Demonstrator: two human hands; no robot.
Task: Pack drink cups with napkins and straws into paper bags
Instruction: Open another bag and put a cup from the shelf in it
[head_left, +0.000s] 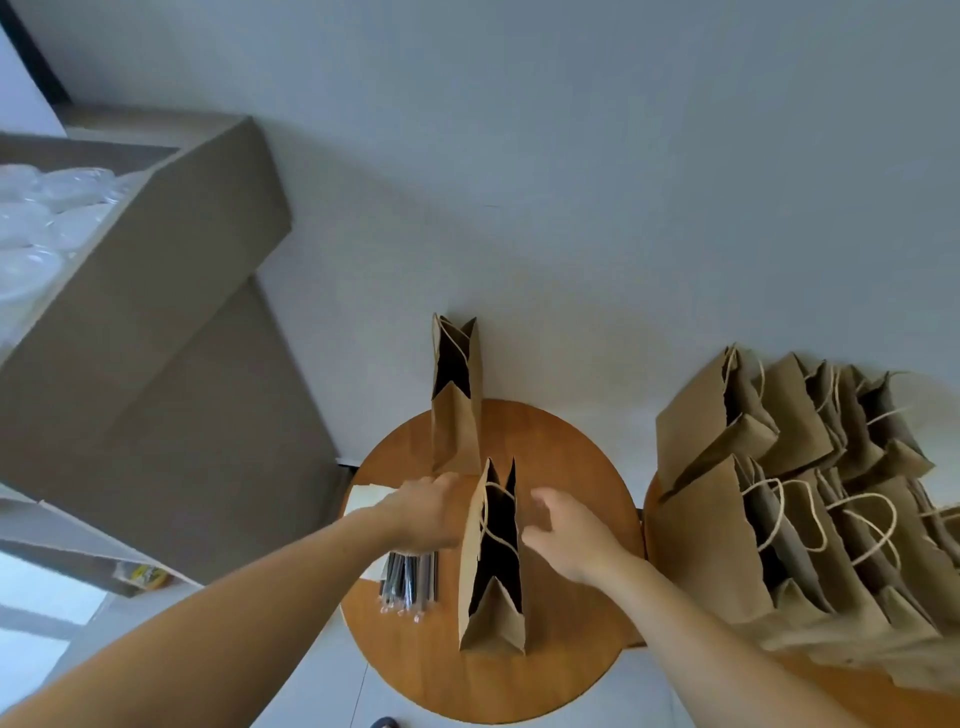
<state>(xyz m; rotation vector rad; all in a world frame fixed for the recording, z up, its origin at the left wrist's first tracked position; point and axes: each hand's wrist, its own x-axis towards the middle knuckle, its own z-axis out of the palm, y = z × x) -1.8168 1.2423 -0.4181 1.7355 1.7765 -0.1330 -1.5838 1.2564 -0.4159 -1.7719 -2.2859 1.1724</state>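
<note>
The cardboard box (156, 291) at the far left holds the clear cups (47, 218), well apart from where I am working, so no cup has reached this bag yet. On the right bench (857, 696) a crowd of paper bags (805, 493) stands and leans together; their mouths are dark and I cannot tell whether any is packed. On the round bench (561, 649) in front of me stand two more, the near bag (488, 623) and the far bag (457, 431), both upright and open, with nothing showing inside. My left hand (421, 514) reaches to the near bag's left wall with fingers fairly straight, and my right hand (566, 535) sits just beside its right wall with fingers loosely curled. Neither holds anything that I can see. I judge I am only setting this bag open. The straws (408, 582) and napkins (366, 496) lie unused to its left, so cup, napkin and straw all remain to be packed.
</note>
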